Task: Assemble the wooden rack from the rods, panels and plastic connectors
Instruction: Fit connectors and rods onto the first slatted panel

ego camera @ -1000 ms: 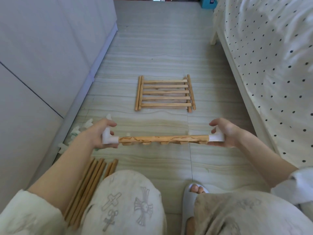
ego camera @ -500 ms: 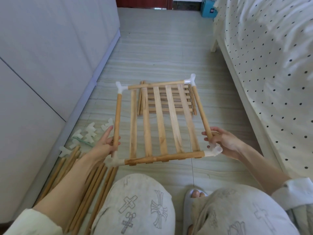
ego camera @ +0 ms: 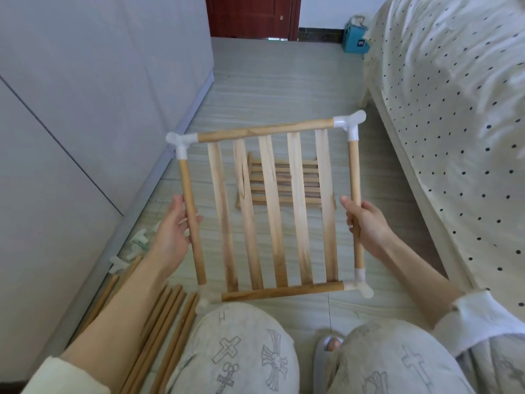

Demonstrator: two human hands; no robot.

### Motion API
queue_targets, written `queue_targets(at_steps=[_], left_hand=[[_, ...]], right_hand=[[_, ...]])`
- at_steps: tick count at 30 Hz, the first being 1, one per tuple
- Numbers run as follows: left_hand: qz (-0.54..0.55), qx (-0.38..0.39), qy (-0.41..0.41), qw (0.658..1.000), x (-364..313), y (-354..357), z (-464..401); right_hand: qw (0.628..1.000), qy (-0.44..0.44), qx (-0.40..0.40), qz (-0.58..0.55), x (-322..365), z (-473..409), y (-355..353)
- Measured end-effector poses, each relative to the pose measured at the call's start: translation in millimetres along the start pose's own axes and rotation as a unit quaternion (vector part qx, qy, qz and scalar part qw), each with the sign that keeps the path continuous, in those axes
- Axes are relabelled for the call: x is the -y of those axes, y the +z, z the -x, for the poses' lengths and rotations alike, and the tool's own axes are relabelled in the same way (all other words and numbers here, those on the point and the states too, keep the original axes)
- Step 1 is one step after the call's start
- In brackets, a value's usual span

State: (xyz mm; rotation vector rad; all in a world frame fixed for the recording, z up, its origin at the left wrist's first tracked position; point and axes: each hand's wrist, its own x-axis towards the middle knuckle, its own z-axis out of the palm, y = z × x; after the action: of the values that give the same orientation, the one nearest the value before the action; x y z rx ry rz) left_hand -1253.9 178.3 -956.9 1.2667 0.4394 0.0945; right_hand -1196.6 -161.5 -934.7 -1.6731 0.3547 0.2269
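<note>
I hold a slatted wooden shelf frame (ego camera: 270,209) up in front of me, tilted toward the camera. It has four rods joined by white plastic corner connectors (ego camera: 350,122) and several slats. My left hand (ego camera: 173,231) grips the left rod, with the thumb in front of the rod. My right hand (ego camera: 366,223) grips the right rod near its middle. Behind the frame, a second slatted panel (ego camera: 284,182) lies flat on the floor. Loose rods (ego camera: 162,331) lie by my left knee. Spare white connectors (ego camera: 139,243) sit near the wall.
A grey cabinet wall (ego camera: 85,109) runs along the left. A bed with a dotted cover (ego camera: 454,123) stands on the right. A blue box (ego camera: 355,41) and a dark red door (ego camera: 252,15) are at the far end. My knees and a slipper (ego camera: 329,348) fill the bottom.
The frame has swung from edge-on to facing me and risen higher. Both hands slid from the near corner connectors up along the side rods. The view tilted upward.
</note>
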Motion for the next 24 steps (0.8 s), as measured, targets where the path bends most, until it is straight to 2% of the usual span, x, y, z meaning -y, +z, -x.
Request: queue_targets(at_steps=[2,7,11,14,17,20,22,24], left_hand=[[0.072,-0.032,0.012,0.997,-11,6,-2],[0.142,-0.055,0.049,0.987,-28,18,-1],[0.113,-0.037,0.046,0.992,-18,22,5],[0.110,-0.060,0.032,0.992,-6,13,5],[0.117,-0.071,0.000,0.991,12,0,2],[0.111,-0.069,-0.011,0.991,5,1,6],[0.057,-0.045,-0.027,0.997,-7,1,7],[-0.039,-0.003,-0.076,0.996,-22,0,5]], right_hand=[[1.000,0.003,-0.021,0.007,-13,3,1],[0.998,-0.025,-0.032,0.046,-20,13,2],[0.997,-0.017,0.008,0.074,-28,16,-5],[0.996,0.016,0.076,0.047,-36,16,-15],[0.988,0.064,0.130,-0.061,-39,22,-28],[0.970,0.077,0.129,-0.193,-28,24,-39],[0.968,0.082,0.116,-0.206,-13,23,-40],[0.980,0.089,0.114,-0.134,0,22,-34]])
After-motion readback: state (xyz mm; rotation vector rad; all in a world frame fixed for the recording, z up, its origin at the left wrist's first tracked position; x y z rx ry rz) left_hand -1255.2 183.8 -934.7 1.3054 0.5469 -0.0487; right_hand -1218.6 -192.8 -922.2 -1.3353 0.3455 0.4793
